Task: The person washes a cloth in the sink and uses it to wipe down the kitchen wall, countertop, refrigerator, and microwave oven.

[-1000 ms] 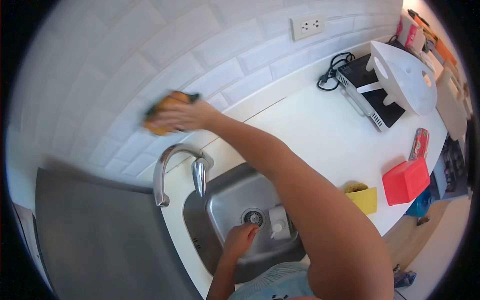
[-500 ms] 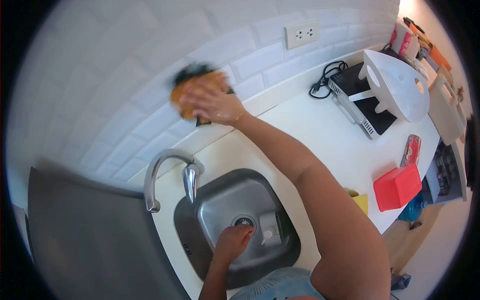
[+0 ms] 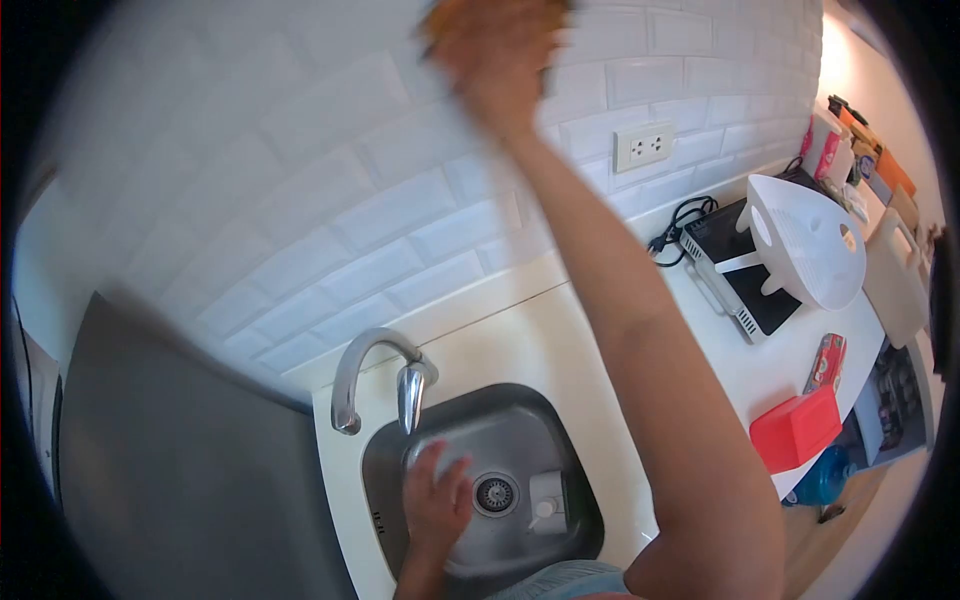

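High on the white tiled wall (image 3: 410,205), my right hand (image 3: 500,55) holds an orange and dark cloth (image 3: 440,22) pressed under its palm and fingers. The cloth is blurred and partly cut off by the upper image edge. My left hand (image 3: 437,505) hangs over the steel sink (image 3: 515,410) with its fingers apart and nothing in it. It is left of the drain (image 3: 496,494), below the chrome tap (image 3: 358,375). A white pump bottle (image 3: 547,503) lies in the sink, right of the drain.
On the counter's right are a black and silver electric cooker (image 3: 765,305) with its cord, a white plastic stand (image 3: 805,245), a red container (image 3: 797,432) and a red packet (image 3: 826,362). A wall socket (image 3: 643,147) is right of my arm. A grey panel (image 3: 190,460) stands left of the sink.
My right hand has moved up and right along the wall with the cloth. My left hand has shifted left from over the drain, and its fingers have opened. The view has tilted upward.
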Demonstrator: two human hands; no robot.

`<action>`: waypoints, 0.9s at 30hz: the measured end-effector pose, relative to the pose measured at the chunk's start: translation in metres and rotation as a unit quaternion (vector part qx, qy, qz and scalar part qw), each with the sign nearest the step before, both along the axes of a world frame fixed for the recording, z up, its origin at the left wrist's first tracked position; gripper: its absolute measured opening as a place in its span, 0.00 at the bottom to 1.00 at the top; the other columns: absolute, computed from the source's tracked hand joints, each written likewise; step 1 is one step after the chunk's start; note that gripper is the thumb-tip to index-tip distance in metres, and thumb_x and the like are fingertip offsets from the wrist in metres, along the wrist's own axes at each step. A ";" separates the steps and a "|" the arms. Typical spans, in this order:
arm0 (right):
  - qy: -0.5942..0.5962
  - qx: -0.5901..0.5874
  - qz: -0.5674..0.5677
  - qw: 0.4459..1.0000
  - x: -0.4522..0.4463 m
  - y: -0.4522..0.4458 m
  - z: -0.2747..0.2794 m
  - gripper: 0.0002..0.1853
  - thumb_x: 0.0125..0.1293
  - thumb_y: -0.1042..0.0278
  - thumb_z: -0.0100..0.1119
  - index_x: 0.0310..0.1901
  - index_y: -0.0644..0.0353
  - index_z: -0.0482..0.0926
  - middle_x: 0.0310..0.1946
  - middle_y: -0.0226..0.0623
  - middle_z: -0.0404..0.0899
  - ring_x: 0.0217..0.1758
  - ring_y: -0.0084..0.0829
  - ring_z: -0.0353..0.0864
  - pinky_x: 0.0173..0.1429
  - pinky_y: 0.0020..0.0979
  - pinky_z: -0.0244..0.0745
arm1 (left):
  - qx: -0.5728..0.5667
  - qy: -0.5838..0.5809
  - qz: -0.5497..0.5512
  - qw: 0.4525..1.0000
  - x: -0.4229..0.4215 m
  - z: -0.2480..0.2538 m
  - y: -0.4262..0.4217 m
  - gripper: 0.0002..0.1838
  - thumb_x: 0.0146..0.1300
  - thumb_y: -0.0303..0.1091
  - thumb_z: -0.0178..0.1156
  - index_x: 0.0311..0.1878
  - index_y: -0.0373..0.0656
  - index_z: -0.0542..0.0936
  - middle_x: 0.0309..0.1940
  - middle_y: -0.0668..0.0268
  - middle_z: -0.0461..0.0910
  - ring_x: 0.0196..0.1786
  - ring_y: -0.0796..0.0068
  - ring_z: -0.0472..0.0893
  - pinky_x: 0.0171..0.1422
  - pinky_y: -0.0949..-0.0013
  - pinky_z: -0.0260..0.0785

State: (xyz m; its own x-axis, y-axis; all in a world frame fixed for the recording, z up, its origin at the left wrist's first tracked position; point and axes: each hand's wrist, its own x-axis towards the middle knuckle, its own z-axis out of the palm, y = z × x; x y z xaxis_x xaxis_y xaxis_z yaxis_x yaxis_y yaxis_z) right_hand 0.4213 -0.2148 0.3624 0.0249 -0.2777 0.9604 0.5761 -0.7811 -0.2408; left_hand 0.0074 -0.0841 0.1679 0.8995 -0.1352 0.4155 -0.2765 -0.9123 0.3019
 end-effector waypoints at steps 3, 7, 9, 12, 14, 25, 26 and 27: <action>-0.028 -0.373 0.106 0.922 -0.063 0.051 -0.042 0.26 0.63 0.45 0.48 0.62 0.39 0.67 0.64 0.28 0.64 0.69 0.35 0.57 0.64 0.42 0.64 | 0.029 -0.131 0.094 0.987 0.018 0.018 0.005 0.17 0.53 0.31 0.61 0.48 0.42 0.75 0.54 0.56 0.69 0.52 0.49 0.72 0.54 0.51 0.66; 0.123 -0.369 0.179 0.904 -0.041 -0.003 -0.033 0.24 0.62 0.38 0.45 0.57 0.34 0.73 0.63 0.18 0.64 0.69 0.29 0.56 0.67 0.35 0.59 | -0.014 -0.032 0.242 0.970 0.034 0.013 0.027 0.18 0.57 0.36 0.58 0.50 0.41 0.74 0.45 0.53 0.76 0.45 0.52 0.77 0.49 0.53 0.67; 0.195 -0.117 0.189 0.955 -0.049 -0.044 0.002 0.25 0.63 0.44 0.47 0.53 0.53 0.76 0.62 0.31 0.67 0.67 0.36 0.59 0.66 0.36 0.58 | -0.084 0.083 0.255 0.960 0.039 -0.004 0.043 0.18 0.59 0.38 0.57 0.50 0.40 0.74 0.41 0.52 0.77 0.42 0.53 0.78 0.47 0.54 0.68; -0.027 0.134 -0.085 0.987 0.017 -0.065 0.022 0.22 0.65 0.52 0.45 0.51 0.60 0.76 0.57 0.44 0.70 0.64 0.47 0.63 0.65 0.45 0.59 | -0.012 0.173 0.205 0.963 0.044 -0.026 0.051 0.19 0.61 0.43 0.55 0.50 0.40 0.75 0.37 0.52 0.79 0.38 0.54 0.79 0.45 0.55 0.68; -0.015 -0.017 -0.371 0.928 0.019 -0.059 0.035 0.25 0.64 0.54 0.43 0.53 0.68 0.71 0.53 0.54 0.70 0.60 0.57 0.64 0.60 0.51 0.61 | -0.063 0.170 0.179 0.967 0.043 -0.035 0.047 0.18 0.61 0.44 0.55 0.48 0.41 0.75 0.39 0.54 0.78 0.39 0.55 0.79 0.46 0.54 0.68; 0.047 -0.446 0.073 0.891 -0.083 0.008 0.071 0.23 0.62 0.50 0.47 0.60 0.33 0.66 0.61 0.28 0.67 0.65 0.44 0.61 0.65 0.43 0.61 | -0.084 0.139 0.183 0.970 0.019 -0.030 0.006 0.15 0.57 0.39 0.58 0.46 0.44 0.76 0.43 0.61 0.77 0.45 0.59 0.78 0.46 0.59 0.71; 0.108 -0.354 0.237 0.898 -0.042 -0.021 0.083 0.13 0.57 0.52 0.58 0.41 0.45 0.82 0.59 0.29 0.70 0.68 0.40 0.57 0.72 0.43 0.46 | -0.092 0.168 0.171 0.967 0.011 -0.035 0.003 0.14 0.57 0.38 0.58 0.45 0.45 0.76 0.43 0.61 0.77 0.44 0.58 0.78 0.46 0.59 0.71; -0.081 -0.230 0.137 0.960 0.003 -0.048 0.103 0.15 0.55 0.52 0.60 0.40 0.51 0.82 0.58 0.33 0.71 0.67 0.41 0.59 0.70 0.42 0.50 | -0.091 0.169 0.172 0.966 0.000 -0.043 0.000 0.14 0.57 0.38 0.58 0.45 0.45 0.76 0.43 0.61 0.77 0.44 0.58 0.78 0.46 0.59 0.71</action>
State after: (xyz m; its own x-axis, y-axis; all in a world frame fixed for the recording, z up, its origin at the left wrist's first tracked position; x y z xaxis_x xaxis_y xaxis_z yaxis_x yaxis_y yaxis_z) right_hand 0.4247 -0.2625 0.4652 -0.1236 0.1726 0.9772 0.7759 -0.5971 0.2036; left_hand 0.0076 -0.0837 0.1248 0.9666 0.2436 0.0794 0.1757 -0.8558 0.4865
